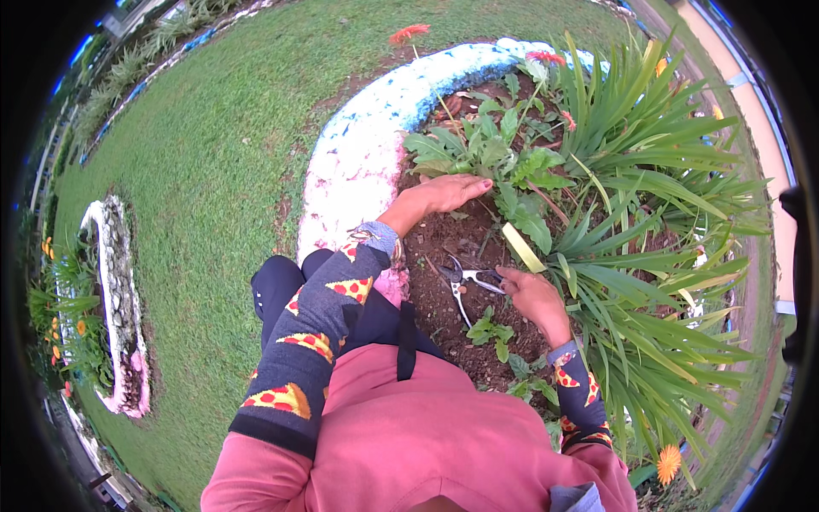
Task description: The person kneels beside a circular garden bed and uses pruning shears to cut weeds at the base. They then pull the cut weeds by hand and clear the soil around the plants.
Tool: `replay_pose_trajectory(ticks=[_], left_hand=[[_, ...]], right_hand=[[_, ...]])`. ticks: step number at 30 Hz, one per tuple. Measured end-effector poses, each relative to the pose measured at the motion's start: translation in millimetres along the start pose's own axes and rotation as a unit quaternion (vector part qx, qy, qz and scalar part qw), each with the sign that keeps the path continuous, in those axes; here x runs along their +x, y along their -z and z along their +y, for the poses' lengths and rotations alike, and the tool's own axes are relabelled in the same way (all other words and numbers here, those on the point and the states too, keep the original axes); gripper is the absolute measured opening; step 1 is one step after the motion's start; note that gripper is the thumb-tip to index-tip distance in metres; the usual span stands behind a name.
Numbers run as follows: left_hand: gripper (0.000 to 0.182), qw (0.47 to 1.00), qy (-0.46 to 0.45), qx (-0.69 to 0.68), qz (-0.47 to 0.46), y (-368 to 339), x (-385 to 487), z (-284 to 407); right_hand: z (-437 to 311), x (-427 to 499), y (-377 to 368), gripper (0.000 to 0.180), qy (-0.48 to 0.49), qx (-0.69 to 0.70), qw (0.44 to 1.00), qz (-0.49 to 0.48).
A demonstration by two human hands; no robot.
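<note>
My left hand (451, 192) lies flat with its fingers stretched out against the lower leaves of a gerbera plant (489, 150), and no held object shows in it. Some of its fingers may be hidden by the leaves. Lower right, the fingers of my right hand (532, 299) are closed at the handle end of a pair of pruning shears (459, 276). The shears are low over the brown soil (441, 240), their blades and handles spread apart. A pale yellow, blunt-ended strap leaf (523, 248) is just above my right hand.
A curved border of stones painted white, blue and pink (358, 141) edges the bed beside my knees. Long strap-leaved plants (640, 269) crowd the right side. Small leafy plants (491, 333) grow near my right wrist. Grass (211, 160) spreads left, with another stone-edged bed (118, 307).
</note>
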State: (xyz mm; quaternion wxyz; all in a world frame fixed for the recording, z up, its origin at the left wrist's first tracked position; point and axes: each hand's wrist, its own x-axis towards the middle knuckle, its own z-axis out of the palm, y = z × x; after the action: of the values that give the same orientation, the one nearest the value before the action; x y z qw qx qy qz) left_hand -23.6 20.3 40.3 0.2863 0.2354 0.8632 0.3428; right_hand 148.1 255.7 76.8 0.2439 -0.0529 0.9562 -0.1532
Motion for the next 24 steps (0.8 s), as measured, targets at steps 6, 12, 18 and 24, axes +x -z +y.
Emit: replay_pose_trajectory(ticks=[6, 12, 18, 24], left_hand=[[0.085, 1.0, -0.011, -0.021, 0.008, -5, 3, -1], [0.084, 1.0, -0.015, -0.008, 0.009, -5, -3, 4], [0.086, 1.0, 0.001, 0.002, 0.007, -2, -5, 5], [0.085, 1.0, 0.008, -0.005, 0.012, 0, -7, 0]], right_hand=[[-7, 10, -24, 0.033, -0.018, -0.084, 0.996, -0.016], [24, 6, -57, 0.04, 0.014, 0.181, 0.983, 0.037], [-6, 84, -103, 0.033, 0.094, 0.099, 0.967, 0.214], [1, 152, -97, 0.021, -0.095, -0.043, 0.977, 0.187]])
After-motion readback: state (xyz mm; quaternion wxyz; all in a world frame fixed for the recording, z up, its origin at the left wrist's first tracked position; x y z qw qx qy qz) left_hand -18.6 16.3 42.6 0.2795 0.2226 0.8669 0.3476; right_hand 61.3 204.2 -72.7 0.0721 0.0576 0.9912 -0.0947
